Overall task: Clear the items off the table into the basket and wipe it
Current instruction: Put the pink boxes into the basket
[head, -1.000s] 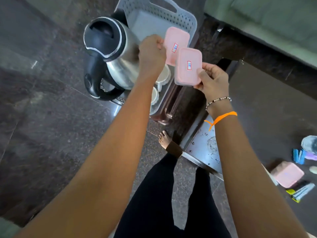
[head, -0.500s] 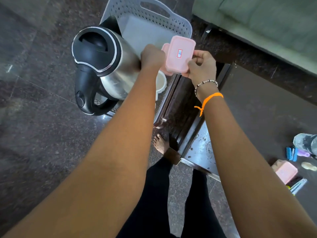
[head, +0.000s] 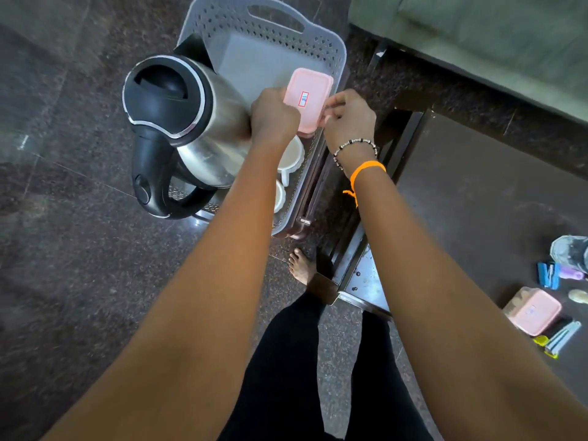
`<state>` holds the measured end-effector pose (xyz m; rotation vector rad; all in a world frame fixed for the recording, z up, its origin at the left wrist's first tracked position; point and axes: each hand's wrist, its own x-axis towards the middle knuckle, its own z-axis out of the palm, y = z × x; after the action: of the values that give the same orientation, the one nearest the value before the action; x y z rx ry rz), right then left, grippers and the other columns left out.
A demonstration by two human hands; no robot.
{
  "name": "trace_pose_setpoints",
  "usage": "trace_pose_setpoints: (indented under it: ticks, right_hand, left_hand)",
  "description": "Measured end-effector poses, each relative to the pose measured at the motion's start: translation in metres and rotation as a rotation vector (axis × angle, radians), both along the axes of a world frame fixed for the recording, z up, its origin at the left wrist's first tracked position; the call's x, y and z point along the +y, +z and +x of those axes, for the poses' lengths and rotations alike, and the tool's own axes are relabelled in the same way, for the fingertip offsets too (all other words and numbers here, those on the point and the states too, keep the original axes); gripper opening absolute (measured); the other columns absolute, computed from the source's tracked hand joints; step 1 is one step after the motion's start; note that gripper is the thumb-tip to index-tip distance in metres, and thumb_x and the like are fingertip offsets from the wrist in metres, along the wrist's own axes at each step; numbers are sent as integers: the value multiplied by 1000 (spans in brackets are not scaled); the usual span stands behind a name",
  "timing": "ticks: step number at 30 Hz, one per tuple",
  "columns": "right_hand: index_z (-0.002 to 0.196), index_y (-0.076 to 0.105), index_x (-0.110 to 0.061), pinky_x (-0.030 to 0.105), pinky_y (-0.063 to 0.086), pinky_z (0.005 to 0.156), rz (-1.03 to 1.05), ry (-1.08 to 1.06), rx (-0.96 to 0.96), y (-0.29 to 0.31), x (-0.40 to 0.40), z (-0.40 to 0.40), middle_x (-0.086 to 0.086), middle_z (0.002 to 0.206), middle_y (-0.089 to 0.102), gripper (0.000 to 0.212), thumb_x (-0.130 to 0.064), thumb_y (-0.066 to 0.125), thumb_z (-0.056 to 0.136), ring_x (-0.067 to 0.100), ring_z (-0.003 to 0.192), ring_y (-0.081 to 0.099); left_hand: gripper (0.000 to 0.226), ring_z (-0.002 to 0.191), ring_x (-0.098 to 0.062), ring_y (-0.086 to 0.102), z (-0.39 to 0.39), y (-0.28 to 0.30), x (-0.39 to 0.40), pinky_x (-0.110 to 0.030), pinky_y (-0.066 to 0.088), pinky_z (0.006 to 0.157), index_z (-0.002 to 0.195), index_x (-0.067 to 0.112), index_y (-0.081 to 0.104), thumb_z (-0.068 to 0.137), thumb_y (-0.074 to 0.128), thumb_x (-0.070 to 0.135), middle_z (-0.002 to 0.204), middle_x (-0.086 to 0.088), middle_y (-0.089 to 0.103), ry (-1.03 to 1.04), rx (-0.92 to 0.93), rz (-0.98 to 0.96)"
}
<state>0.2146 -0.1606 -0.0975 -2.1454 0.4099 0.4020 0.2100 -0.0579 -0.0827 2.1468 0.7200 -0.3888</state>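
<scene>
Both hands hold pink lidded boxes stacked together over the grey perforated basket. My left hand grips the stack's left side; my right hand pinches its right edge. A steel kettle with a black lid and handle stands in the basket's left part. White cups lie under my left wrist. Only the top box shows fully; the lower one is mostly hidden.
The dark table lies to the right, with another pink box, blue and yellow clips, a purple item and a grey cloth at its right end. My bare foot stands on the stone floor. A green sofa is at top right.
The two pink boxes, held apart one in each hand, have come together into one stack, and both hands have lowered it toward the basket.
</scene>
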Motion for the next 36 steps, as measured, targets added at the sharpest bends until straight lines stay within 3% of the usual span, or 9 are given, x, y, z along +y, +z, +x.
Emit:
trace_pose_setpoints:
  ticks: [3, 5, 9, 14, 20, 25, 29, 31, 36]
  right_hand:
    - [101, 61, 0, 43, 53, 92, 142, -57, 22, 6, -12, -11, 19, 103, 68, 30, 8, 40, 82, 30, 97, 66]
    - [101, 60, 2, 38, 56, 86, 246, -122, 42, 13, -26, -24, 21, 103, 67, 29, 10, 39, 84, 27, 88, 67]
    - [100, 59, 0, 20, 54, 61, 407, -230, 93, 24, -69, -59, 15, 90, 63, 23, 8, 42, 86, 19, 72, 62]
    - [91, 56, -11, 18, 54, 58, 464, -423, 177, 14, -154, -125, 12, 85, 61, 20, 6, 46, 88, 11, 64, 60]
    - [105, 58, 8, 12, 51, 50, 374, -635, 259, -12, -273, -204, 7, 75, 56, 21, 8, 44, 88, 10, 60, 56]
    - [104, 59, 8, 11, 50, 46, 269, -838, 244, -28, -371, -245, 4, 69, 55, 24, 9, 43, 85, 11, 55, 51]
    - [99, 64, 3, 43, 55, 82, 85, -933, 267, -50, -433, -270, 15, 86, 62, 22, 4, 50, 82, 25, 76, 57]
    - [101, 64, -1, 39, 48, 92, -31, -996, 301, -63, -460, -282, 14, 91, 65, 23, 0, 51, 82, 29, 86, 61]
    - [114, 50, 1, 28, 29, 91, -194, -976, 358, -90, -499, -302, 22, 121, 56, 33, -7, 56, 83, 33, 116, 50]
  left_hand:
    - [40, 125, -28, 49, -9, 11, -5, -31, 35, 103, 126, -1, 52, 88, 41, 1, 134, -20, 54, -11, -102, 93]
    - [35, 122, -24, 51, -21, 21, -17, -27, 33, 104, 124, 6, 56, 90, 45, 7, 131, -14, 55, -31, -195, 104]
    - [24, 97, -11, 57, -61, 34, -63, -12, 36, 85, 108, 12, 66, 89, 51, 11, 115, -8, 62, -113, -226, 48]
    - [22, 95, -11, 60, -120, 18, -153, -12, 38, 83, 104, 12, 69, 90, 52, 11, 109, -6, 66, -335, -32, -83]
    - [21, 93, -8, 57, -167, -5, -268, -5, 31, 73, 103, 13, 70, 90, 53, 11, 110, -6, 66, -586, 139, -143]
    - [25, 111, -24, 58, -179, -27, -366, -20, 39, 87, 110, 13, 65, 91, 49, 12, 119, -8, 65, -846, 304, -117]
    - [30, 118, -32, 53, -186, -48, -436, -32, 42, 94, 118, 6, 58, 93, 48, 19, 126, -15, 60, -978, 402, -19]
    - [32, 119, -35, 52, -195, -59, -461, -35, 41, 93, 120, 3, 54, 93, 47, 17, 129, -18, 57, -1005, 461, 53]
    - [39, 121, -36, 51, -216, -89, -491, -37, 42, 95, 127, 0, 44, 91, 47, 13, 132, -20, 54, -970, 573, 137]
